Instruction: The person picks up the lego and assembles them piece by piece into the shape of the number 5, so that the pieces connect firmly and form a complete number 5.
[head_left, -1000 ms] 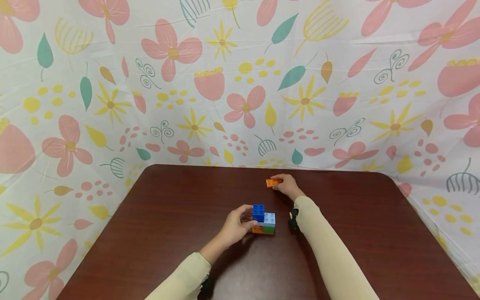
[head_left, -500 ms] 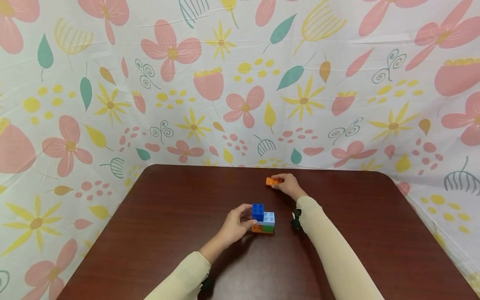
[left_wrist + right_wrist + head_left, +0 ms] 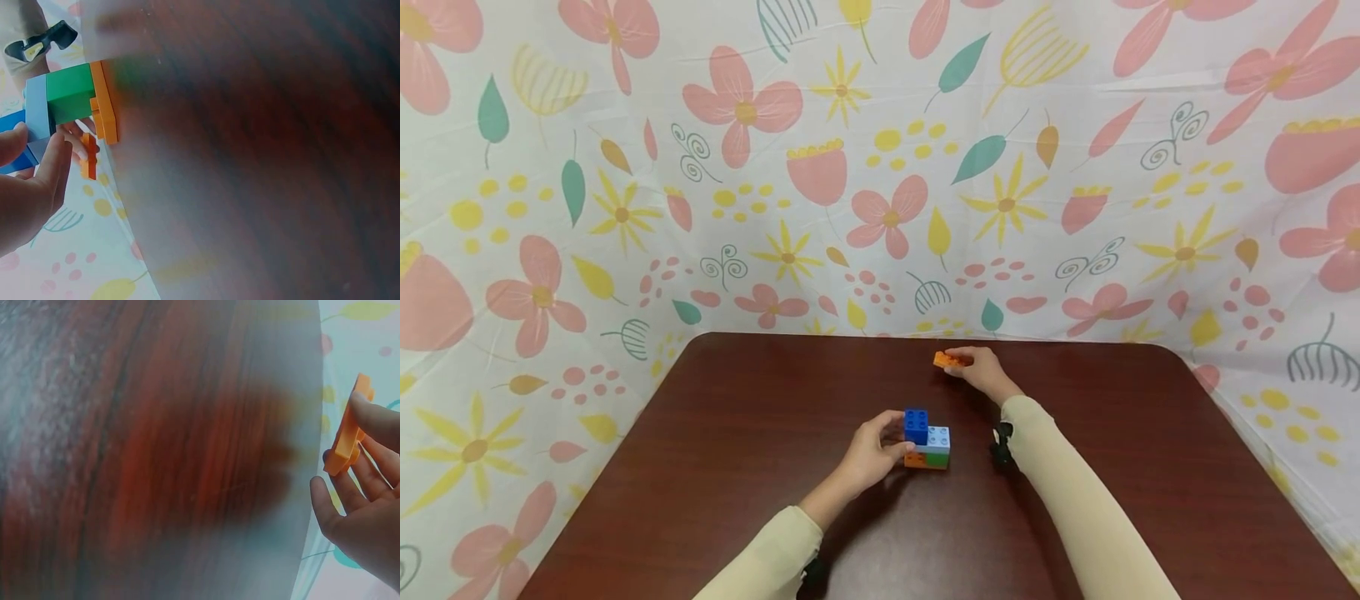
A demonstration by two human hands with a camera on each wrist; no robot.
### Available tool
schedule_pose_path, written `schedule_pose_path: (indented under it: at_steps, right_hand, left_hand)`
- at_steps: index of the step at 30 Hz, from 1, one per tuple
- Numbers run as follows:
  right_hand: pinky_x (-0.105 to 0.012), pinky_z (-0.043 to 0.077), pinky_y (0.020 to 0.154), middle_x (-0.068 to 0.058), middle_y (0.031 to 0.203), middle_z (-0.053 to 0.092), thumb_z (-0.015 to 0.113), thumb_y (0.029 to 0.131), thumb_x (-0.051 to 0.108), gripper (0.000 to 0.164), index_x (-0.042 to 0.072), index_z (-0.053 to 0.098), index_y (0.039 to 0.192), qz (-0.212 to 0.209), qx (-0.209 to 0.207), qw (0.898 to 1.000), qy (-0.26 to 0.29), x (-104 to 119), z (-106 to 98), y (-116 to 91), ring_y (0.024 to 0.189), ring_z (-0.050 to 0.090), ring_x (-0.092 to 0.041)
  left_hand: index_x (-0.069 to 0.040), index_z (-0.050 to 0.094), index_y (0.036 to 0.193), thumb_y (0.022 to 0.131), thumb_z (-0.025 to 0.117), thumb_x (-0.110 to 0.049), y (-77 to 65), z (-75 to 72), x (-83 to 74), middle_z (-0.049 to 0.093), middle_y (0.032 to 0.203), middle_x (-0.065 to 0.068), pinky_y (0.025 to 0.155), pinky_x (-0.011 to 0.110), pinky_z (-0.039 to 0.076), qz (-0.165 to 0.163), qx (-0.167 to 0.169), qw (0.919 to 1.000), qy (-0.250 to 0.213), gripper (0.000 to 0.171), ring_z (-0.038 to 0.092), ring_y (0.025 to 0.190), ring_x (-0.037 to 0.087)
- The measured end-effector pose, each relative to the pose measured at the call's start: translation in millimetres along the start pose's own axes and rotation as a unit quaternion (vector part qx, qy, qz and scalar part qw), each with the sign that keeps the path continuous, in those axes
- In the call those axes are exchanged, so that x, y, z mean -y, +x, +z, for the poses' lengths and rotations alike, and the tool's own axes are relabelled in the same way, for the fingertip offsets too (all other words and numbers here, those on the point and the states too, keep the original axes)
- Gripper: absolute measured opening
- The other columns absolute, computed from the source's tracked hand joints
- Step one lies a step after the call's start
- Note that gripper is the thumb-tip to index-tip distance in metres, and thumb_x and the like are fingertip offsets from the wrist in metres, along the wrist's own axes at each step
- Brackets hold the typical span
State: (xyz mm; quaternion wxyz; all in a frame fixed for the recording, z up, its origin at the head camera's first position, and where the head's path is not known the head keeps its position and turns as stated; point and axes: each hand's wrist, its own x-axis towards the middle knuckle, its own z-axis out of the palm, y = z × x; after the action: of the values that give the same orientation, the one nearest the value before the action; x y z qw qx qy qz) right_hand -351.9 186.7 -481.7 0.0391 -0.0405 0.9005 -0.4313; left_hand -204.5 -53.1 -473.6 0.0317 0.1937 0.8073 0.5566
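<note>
Presently, R hand (image 3: 988, 372) has a pinch grip: thumb and fingertips brought in on an orange stud plate (image 3: 946, 360), gap no wider than the piece. Studs face up per R wrist view; plate looks clear of the tabletop, tho contact at its hidden end can't be ruled out. Long axis runs approx. left-right, bare end pointing left, other end under the fingers.

Key relation: brick stack (image 3: 927, 446) lies to the near side of the held plate and slightly left, well apart from it. L hand (image 3: 867, 454) is the nearer one, in contact w/ the stack from its left, thumb on near side, fingers on far side, about the upper bricks; gripped, only part-closed. Stack's right side is unobstructed by either hand.

Stack make-up: dark blue brick (image 3: 916, 427) on top at left; light blue brick (image 3: 939, 437) below; green brick (image 3: 70, 94) under its right part; orange bottom plate (image 3: 103, 103) at base, long axis also approx. left-right, some studs bare beneath the overhang.

Further out: black wrist device (image 3: 1002, 446) on R arm, right of stack; dark wood table (image 3: 820, 375); floral cloth (image 3: 880, 150) beyond far edge.
</note>
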Motion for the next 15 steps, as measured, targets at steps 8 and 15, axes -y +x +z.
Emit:
schedule_pose_path:
  at_steps: [8, 15]
  right_hand:
    - [-0.048, 0.042, 0.102, -0.022, 0.133, 0.052, 0.068, 0.091, 0.018, 0.044, 0.005, 0.058, 0.132, -0.008, -0.007, 1.0, 0.003, 1, -7, -4, 0.116, 0.05, -0.035]
    - [-0.045, 0.047, 0.097, -0.021, 0.127, 0.056, 0.068, 0.091, 0.024, 0.045, 0.005, 0.059, 0.131, -0.045, -0.007, 0.999, -0.006, 0, -11, -13, 0.109, 0.053, -0.034]
  left_hand:
    - [0.004, 0.056, 0.123, 0.088, 0.067, 0.0, 1.4, 0.5, 2.1, 0.063, 0.113, 0.02, 0.087, 0.043, 0.052, 0.01, -0.004, 0.9999, -0.013, 0.037, 0.063, 0.1, 0.033]
    - [0.004, 0.055, 0.125, 0.088, 0.066, 0.001, 0.5, 0.0, 1.5, 0.063, 0.114, 0.02, 0.086, 0.042, 0.052, 0.01, -0.001, 0.9998, -0.019, 0.038, 0.063, 0.101, 0.032]
